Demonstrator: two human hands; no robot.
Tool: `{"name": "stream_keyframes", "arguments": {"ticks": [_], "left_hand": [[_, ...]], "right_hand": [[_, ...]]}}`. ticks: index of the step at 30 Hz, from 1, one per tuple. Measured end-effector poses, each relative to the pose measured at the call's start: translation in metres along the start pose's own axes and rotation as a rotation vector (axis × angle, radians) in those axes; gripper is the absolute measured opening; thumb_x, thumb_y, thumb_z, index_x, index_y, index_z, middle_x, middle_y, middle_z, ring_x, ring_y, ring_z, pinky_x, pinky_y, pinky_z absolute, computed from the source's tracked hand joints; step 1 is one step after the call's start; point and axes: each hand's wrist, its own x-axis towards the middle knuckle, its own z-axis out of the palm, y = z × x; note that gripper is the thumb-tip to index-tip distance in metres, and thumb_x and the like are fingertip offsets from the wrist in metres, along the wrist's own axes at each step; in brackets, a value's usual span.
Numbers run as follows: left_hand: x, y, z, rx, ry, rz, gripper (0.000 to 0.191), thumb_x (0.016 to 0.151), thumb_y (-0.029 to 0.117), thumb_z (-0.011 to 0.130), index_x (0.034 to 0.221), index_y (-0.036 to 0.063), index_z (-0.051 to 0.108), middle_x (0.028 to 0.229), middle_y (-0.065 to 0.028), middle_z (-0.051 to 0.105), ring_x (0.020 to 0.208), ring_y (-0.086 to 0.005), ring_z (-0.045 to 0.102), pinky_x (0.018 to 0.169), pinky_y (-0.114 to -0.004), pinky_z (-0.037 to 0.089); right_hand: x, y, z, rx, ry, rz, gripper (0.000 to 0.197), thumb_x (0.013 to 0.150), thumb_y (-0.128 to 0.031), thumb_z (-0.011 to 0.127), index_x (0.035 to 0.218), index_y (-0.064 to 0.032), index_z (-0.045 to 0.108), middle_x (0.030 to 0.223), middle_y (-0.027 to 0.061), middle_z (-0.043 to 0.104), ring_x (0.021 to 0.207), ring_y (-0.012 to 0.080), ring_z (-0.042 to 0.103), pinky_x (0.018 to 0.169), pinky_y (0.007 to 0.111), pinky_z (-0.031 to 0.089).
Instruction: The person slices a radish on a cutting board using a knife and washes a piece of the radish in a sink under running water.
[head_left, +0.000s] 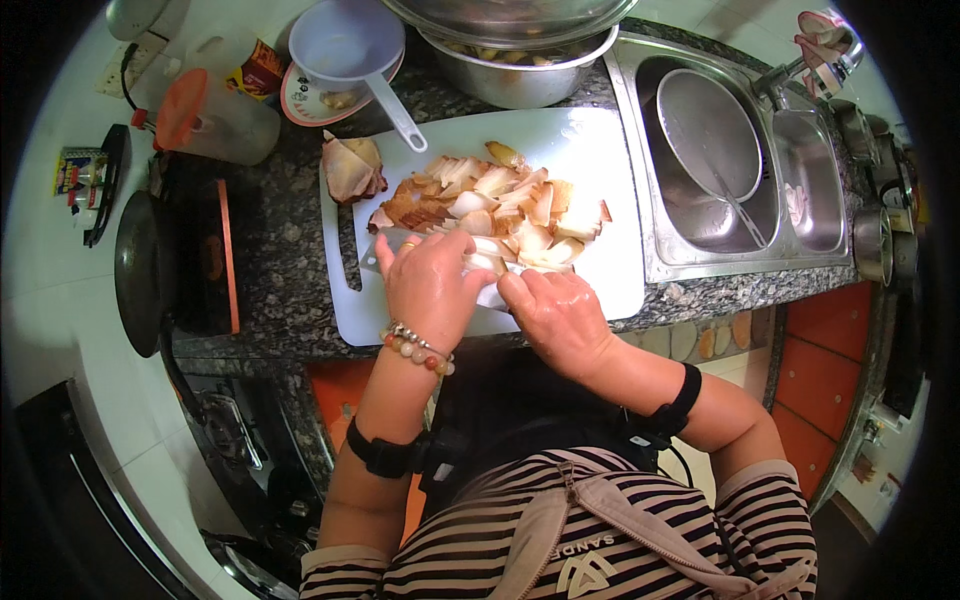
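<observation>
On the white cutting board (600, 292) lies a spread pile of pale slices with brown edges (495, 202), which look like cured meat. My right hand (559, 319) is closed at the near edge of the board around a cleaver, its handle hidden by my fingers. The cleaver blade (371, 259), with a hole at its corner, shows beyond my left hand (431, 281). That hand lies across the blade, fingers bent and thumb near my right hand; its grip is partly hidden. An uncut chunk (352, 169) with dark rind sits at the board's far left corner.
Behind the board are a plastic strainer (349, 41) over a plate (300, 105) and a metal pot (525, 79) under a lid (517, 19). A lidded jug (232, 127) stands left. A sink (652, 255) holding a metal pan (709, 135) is right. A wok (139, 270) hangs left.
</observation>
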Motion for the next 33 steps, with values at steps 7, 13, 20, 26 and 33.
{"name": "stream_keyframes", "arguments": {"ticks": [7, 13, 20, 26, 33], "left_hand": [[0.009, -0.02, 0.001, 0.284, 0.146, -0.047, 0.023, 0.075, 0.021, 0.078, 0.094, 0.0119, 0.069, 0.091, -0.006, 0.071, 0.096, -0.0276, 0.065, 0.108, -0.059, 0.028], [-0.03, -0.061, -0.028, -0.156, 0.624, -0.048, 0.018, 0.081, 0.001, 0.069, 0.098, 0.0015, 0.064, 0.099, -0.0144, 0.064, 0.098, -0.0319, 0.061, 0.082, -0.039, 0.05], [-0.096, -0.065, 0.033, -0.135, 0.289, -0.024, 0.049, 0.066, 0.02, 0.085, 0.106, 0.0016, 0.063, 0.11, -0.0183, 0.055, 0.104, -0.0352, 0.055, 0.086, -0.044, 0.049], [-0.091, -0.064, 0.05, -0.173, 0.285, -0.15, 0.054, 0.066, 0.016, 0.084, 0.111, -0.0014, 0.061, 0.112, -0.0227, 0.053, 0.103, -0.0408, 0.055, 0.087, -0.046, 0.049], [-0.092, -0.069, 0.055, -0.24, 0.328, -0.135, 0.052, 0.063, 0.01, 0.084, 0.11, -0.0009, 0.063, 0.111, -0.0228, 0.057, 0.099, -0.0418, 0.059, 0.083, -0.045, 0.052]], "right_hand": [[-0.01, -0.007, -0.009, 0.043, -0.036, 0.025, 0.024, 0.077, -0.01, 0.066, 0.099, -0.0107, 0.055, 0.071, 0.0049, 0.054, 0.063, 0.0234, 0.061, 0.056, 0.036, 0.048], [-0.023, -0.007, -0.019, 0.13, -0.081, 0.076, 0.034, 0.077, -0.012, 0.075, 0.107, -0.0087, 0.061, 0.073, 0.0064, 0.057, 0.06, 0.025, 0.062, 0.054, 0.037, 0.05], [-0.028, -0.026, -0.021, 0.161, -0.168, -0.013, 0.031, 0.078, -0.009, 0.07, 0.107, -0.0081, 0.061, 0.07, 0.0067, 0.054, 0.056, 0.0248, 0.059, 0.05, 0.037, 0.049], [-0.03, -0.032, -0.019, 0.119, -0.268, -0.015, 0.034, 0.077, -0.008, 0.07, 0.111, -0.0087, 0.062, 0.07, 0.0062, 0.053, 0.056, 0.0242, 0.06, 0.05, 0.037, 0.049], [-0.032, -0.035, -0.021, 0.129, -0.368, 0.016, 0.034, 0.08, -0.01, 0.063, 0.113, -0.0047, 0.055, 0.072, 0.0076, 0.053, 0.059, 0.0245, 0.062, 0.051, 0.036, 0.051]]}}
